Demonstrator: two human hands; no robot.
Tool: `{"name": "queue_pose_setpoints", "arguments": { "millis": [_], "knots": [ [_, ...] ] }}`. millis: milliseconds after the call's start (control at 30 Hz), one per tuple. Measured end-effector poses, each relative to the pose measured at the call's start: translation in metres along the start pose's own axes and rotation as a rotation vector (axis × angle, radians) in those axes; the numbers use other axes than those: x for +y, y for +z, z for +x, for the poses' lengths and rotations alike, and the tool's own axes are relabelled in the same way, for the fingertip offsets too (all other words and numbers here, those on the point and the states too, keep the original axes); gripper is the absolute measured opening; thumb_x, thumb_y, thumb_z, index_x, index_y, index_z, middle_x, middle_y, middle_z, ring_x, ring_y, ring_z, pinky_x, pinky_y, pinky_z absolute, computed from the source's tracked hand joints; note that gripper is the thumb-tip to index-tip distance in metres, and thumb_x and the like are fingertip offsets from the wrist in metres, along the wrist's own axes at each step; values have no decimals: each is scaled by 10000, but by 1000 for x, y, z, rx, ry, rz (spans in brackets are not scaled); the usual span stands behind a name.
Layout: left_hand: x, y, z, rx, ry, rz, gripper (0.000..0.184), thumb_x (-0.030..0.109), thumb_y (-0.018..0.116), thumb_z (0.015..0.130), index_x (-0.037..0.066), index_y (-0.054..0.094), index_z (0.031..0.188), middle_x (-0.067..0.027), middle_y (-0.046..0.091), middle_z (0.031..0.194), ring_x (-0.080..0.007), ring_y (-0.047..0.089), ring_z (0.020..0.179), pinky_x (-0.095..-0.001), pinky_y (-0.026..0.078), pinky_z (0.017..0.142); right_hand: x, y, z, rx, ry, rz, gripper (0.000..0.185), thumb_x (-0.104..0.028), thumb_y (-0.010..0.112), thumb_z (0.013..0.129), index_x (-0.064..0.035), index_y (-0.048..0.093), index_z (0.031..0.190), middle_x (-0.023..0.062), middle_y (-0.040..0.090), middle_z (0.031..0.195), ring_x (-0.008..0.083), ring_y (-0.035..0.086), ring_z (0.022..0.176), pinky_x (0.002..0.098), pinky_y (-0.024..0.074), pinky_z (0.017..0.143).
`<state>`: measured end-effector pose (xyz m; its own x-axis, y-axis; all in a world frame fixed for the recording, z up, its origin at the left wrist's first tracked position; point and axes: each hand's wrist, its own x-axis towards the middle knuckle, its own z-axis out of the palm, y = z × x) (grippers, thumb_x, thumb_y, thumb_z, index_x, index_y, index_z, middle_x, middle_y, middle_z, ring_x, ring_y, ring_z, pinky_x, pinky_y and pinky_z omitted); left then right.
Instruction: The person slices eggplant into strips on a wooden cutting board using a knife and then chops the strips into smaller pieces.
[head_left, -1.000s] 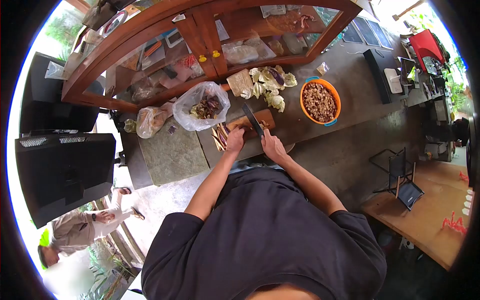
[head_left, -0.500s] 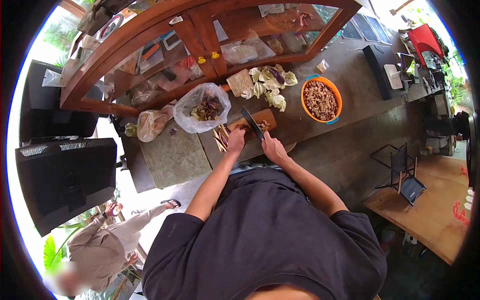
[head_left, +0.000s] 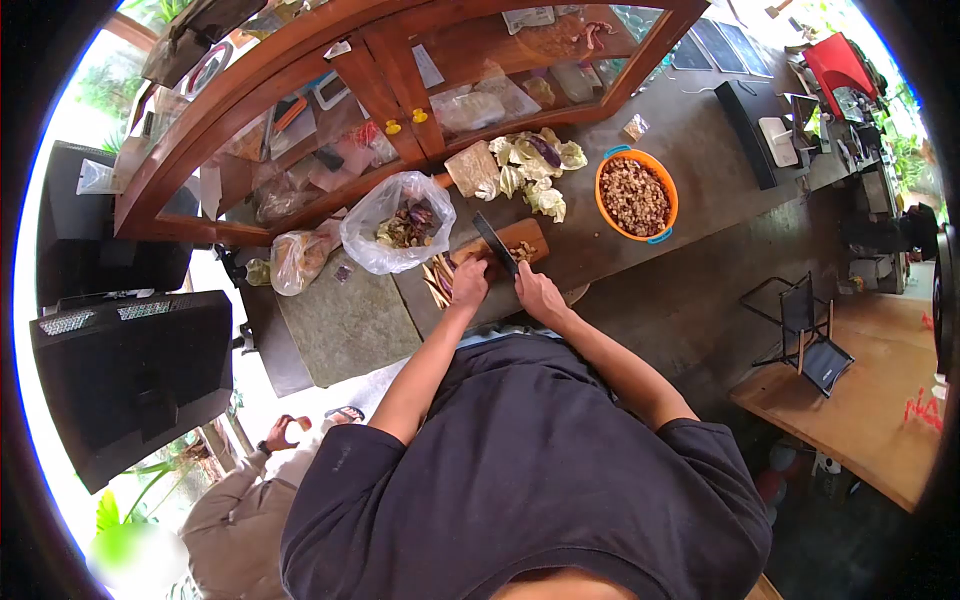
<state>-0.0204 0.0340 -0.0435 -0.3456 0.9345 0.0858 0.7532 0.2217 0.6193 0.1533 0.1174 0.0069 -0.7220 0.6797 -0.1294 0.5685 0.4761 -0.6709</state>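
My right hand [head_left: 541, 296] is wrapped round the handle of a dark, broad-bladed kitchen knife [head_left: 492, 238], its blade across a wooden cutting board [head_left: 532, 232]. Beside the blade, my left hand [head_left: 469, 284] has its fingers bent and pressed down on purple-and-cream strips that look like eggplant; the fingertips are partly hidden. More eggplant strips [head_left: 438, 281] stick out to the left of that hand. Small chopped pieces [head_left: 521, 252] lie on the board right of the knife. An orange basket [head_left: 674, 190] with blue handles holds many chopped brownish pieces [head_left: 635, 197].
Behind the board stand a clear plastic bag [head_left: 362, 228] of scraps and pale leaves [head_left: 543, 196] with a purple eggplant [head_left: 545, 151]. A glass-doored wooden cabinet [head_left: 392, 75] borders the counter. A folding chair [head_left: 815, 335] is at right; another person [head_left: 240, 530] is at lower left.
My hands and the knife stay at the board with only slight movement. The view has shifted a little. The other person at lower left has moved rightward, closer to my left shoulder.
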Motion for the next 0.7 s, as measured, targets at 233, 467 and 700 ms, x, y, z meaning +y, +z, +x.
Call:
{"name": "queue_pose_setpoints", "arguments": {
  "millis": [233,467,700],
  "knots": [
    [18,-12,3,102,21,-147,119,12,603,728,-4,641,839,-243,601,856,-430,587,886,-487,477,797,2,-4,-2,-39,36,-13,189,-203,481,973,-30,428,1027,292,613,701,494,606,667,611,462,608],
    [26,-22,3,86,-24,-220,201,-39,556,727,-5,662,894,-243,630,928,-428,597,936,-459,491,829,3,-9,5,-3,42,53,166,-187,494,968,-41,417,992,296,606,694,501,597,666,610,449,609],
    [21,-19,4,150,15,-285,212,-52,498,750,-33,649,898,-250,639,919,-430,606,931,-459,486,833,3,-7,4,-18,13,59,167,-171,510,958,-36,417,992,301,595,687,508,586,664,614,435,610]
  ]
}}
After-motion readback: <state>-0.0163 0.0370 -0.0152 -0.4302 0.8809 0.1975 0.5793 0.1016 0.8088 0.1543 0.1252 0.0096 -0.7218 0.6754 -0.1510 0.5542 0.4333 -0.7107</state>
